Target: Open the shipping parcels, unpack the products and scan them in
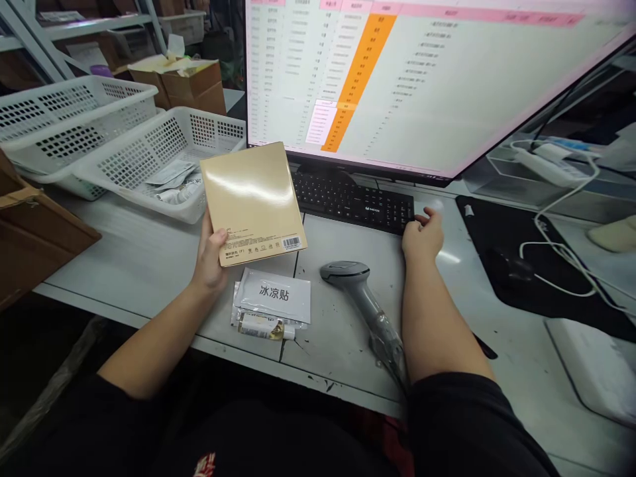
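Observation:
My left hand [212, 255] is closed on the lower left edge of a flat gold box [254, 202], thumb on its front. The box is tilted up above the table, showing small print and a barcode in its lower corner. My right hand [423, 237] is at the right end of a black keyboard [370, 205], fingers partly curled and a little apart, with nothing visible in them. Below the box lie white sachets [275, 296] with dark characters, and a small clear bottle with a white cap [265, 327]. A grey barcode scanner [360, 295] lies between my forearms.
A large monitor [422, 86] showing a spreadsheet stands behind the keyboard. At left are a white basket [134, 156] with packets inside, another basket [74, 109] and cardboard boxes [193, 86]. On the right are a black mat [521, 278], a white cable [571, 255] and a white device [596, 364].

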A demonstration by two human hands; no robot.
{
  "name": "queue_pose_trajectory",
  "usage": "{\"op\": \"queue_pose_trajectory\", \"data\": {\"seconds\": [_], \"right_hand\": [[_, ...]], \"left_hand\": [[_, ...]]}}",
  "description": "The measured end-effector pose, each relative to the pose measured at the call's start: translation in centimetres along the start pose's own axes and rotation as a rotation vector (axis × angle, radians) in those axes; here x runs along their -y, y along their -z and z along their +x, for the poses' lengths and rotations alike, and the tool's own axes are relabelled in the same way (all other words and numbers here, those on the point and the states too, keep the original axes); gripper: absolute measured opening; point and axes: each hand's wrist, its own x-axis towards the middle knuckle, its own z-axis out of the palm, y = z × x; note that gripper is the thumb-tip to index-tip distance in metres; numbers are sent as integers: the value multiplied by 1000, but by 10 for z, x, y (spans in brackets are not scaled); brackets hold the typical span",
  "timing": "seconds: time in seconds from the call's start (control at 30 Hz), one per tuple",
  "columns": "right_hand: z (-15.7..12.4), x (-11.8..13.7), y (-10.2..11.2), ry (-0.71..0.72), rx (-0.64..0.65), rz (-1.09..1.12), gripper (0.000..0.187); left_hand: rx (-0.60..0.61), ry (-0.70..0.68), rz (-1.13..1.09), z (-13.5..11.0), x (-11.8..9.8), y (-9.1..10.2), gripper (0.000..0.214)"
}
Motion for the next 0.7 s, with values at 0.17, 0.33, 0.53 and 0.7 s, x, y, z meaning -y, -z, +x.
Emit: {"op": "queue_pose_trajectory", "data": {"seconds": [0.17,0.33,0.53,0.7], "right_hand": [[-1,0,0,-4,7,-3,61],[0,-1,0,2,2,5,60],[1,-5,-2,11,8,37,58],[7,-11,-7,19,38,98,62]], "left_hand": [[2,-3,8,0,0,0,53],[4,-21,24,0,1,1,49],[-10,-31,15,1,2,0,48],[-26,-20,26,1,2,0,49]]}}
